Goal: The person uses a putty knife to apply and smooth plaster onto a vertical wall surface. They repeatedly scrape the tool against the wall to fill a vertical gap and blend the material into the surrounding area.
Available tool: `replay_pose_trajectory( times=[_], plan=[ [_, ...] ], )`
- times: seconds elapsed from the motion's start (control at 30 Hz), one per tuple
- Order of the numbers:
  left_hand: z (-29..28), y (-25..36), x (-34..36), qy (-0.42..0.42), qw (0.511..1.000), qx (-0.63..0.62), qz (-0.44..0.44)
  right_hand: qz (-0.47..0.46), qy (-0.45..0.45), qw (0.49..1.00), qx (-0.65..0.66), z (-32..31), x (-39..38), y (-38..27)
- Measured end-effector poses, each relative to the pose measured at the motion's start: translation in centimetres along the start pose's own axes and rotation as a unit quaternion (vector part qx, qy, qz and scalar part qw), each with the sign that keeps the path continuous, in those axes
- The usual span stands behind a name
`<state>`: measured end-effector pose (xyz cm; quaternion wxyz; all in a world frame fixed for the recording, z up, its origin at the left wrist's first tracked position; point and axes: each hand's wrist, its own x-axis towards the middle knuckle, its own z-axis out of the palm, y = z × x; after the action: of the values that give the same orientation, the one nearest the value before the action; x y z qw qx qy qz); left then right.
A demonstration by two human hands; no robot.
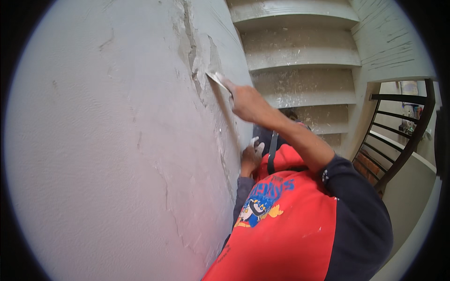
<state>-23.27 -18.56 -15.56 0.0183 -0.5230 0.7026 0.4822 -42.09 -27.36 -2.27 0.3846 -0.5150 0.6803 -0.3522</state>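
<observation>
My right hand (248,104) is closed around a putty knife (217,80), its forefinger stretched along the tool. The blade's edge meets the pale wall (103,154) beside a long, jagged crack (191,44). Around the crack the surface is flaked and rough, with a broken hollow close to the blade. Lower down, my left hand (252,154) is near the wall in front of my body. Its whitened fingers are loosely bent and apart, and I see nothing held in them.
Dusty, paint-spattered stairs (304,86) rise on the far side, right of the wall. At the right, a dark metal railing (398,133) stands by an opening. Finer cracks (166,192) run down the near part of the wall.
</observation>
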Motion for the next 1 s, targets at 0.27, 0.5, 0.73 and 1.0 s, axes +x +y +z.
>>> replay_pose_trajectory(
  times=[0.27, 0.5, 0.73, 1.0],
  plan=[
    [-0.8, 1.7, 0.0, 0.012, 0.999, -0.044, -0.008, -0.004, 0.025, 0.999, -0.036, -0.9, 1.1, -0.7],
    [-0.5, 0.9, 0.2, 0.013, 0.999, -0.040, -0.001, 0.017, 0.016, 0.999, -0.029, -1.6, 1.6, -1.9],
    [-0.3, 1.0, -0.3, 0.014, 0.998, -0.056, 0.002, -0.003, 0.009, 0.999, -0.043, -1.8, 1.5, -1.9],
    [-0.7, 1.5, -0.7, 0.009, 0.998, -0.062, -0.006, -0.025, 0.020, 0.999, -0.036, -1.7, 3.0, -1.4]
  ],
)
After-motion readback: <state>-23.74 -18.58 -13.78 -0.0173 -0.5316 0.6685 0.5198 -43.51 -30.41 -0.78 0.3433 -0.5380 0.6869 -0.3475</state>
